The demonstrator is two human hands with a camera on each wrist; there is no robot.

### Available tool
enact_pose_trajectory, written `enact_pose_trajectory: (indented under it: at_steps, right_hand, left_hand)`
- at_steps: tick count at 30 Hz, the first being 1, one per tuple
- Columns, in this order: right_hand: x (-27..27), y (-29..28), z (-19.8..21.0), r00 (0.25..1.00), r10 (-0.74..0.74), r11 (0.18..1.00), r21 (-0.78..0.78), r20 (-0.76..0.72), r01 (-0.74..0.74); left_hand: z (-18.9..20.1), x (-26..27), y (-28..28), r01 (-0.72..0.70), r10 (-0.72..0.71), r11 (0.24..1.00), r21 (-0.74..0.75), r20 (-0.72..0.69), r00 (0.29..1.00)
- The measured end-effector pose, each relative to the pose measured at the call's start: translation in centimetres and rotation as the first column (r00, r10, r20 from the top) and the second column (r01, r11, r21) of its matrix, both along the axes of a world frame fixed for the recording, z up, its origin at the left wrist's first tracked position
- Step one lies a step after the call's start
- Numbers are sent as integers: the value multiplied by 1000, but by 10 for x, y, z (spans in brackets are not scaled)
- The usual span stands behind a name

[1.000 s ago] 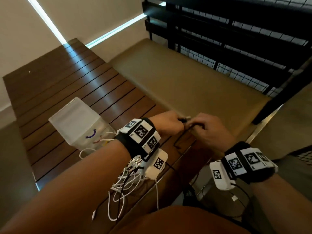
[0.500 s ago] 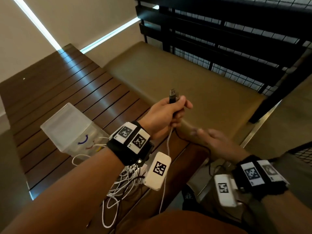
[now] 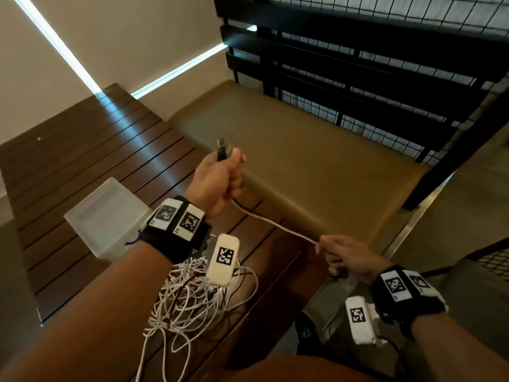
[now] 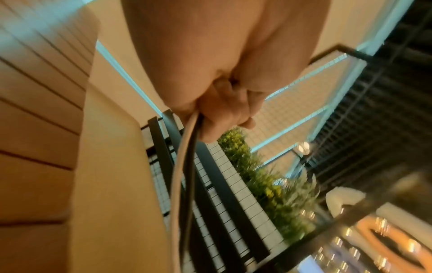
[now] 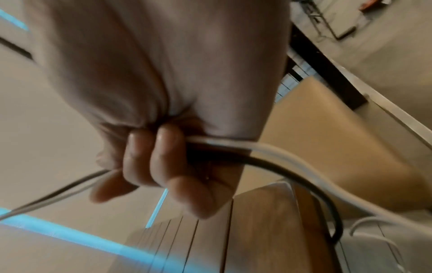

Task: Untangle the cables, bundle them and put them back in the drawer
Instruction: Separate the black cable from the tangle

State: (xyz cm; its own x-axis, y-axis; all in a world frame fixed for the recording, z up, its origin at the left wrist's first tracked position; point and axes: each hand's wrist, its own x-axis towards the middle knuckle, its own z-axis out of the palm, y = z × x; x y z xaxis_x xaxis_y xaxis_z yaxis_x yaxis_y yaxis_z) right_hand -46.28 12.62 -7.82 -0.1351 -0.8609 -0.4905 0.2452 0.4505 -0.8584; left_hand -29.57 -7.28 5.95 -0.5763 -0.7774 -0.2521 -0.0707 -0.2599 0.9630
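My left hand (image 3: 220,175) is raised above the wooden bench and grips a black USB plug (image 3: 221,150) that sticks up out of the fist. From it a white cable (image 3: 275,224) and a black one run taut down to my right hand (image 3: 344,257), which pinches them near the bench's front edge. The left wrist view shows both cables (image 4: 184,166) leaving the fist. In the right wrist view the fingers (image 5: 163,160) curl round the same pair of cables (image 5: 257,153). A tangle of white cables (image 3: 192,301) lies on the bench under my left forearm.
A translucent plastic box (image 3: 107,219) stands on the slatted wooden bench (image 3: 82,166) to the left. A tan cushion (image 3: 316,161) covers the bench's right half. A black railing with wire mesh (image 3: 371,64) rises behind it. The floor drops away at the right.
My hands have drawn apart: the left has lifted the USB plug up and away, the right has slid down along the cables towards me, and the stretch between them is now taut.
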Motion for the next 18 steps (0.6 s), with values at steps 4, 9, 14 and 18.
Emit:
enact_pose_trajectory:
  at_steps: [4,9,14,18]
  right_hand:
    - [11,-19,2,972,106,994,31,-209,-101]
    - [38,-55,35,965,114,986,-91,-238,-139]
    - [30,-65,55,985,159,975,-148,-68,-167]
    - [-9,-47,38,989,104,990,-89,-102,-113]
  left_hand:
    - [-15,13,8,258,-131,903,-344,352,927]
    - [-26,9,25,817,-285,469,-335,818,499]
    - [-23,13,21,821,-328,496,-283,814,479]
    - [6,35,-26,572,-138,671,-471,680,720]
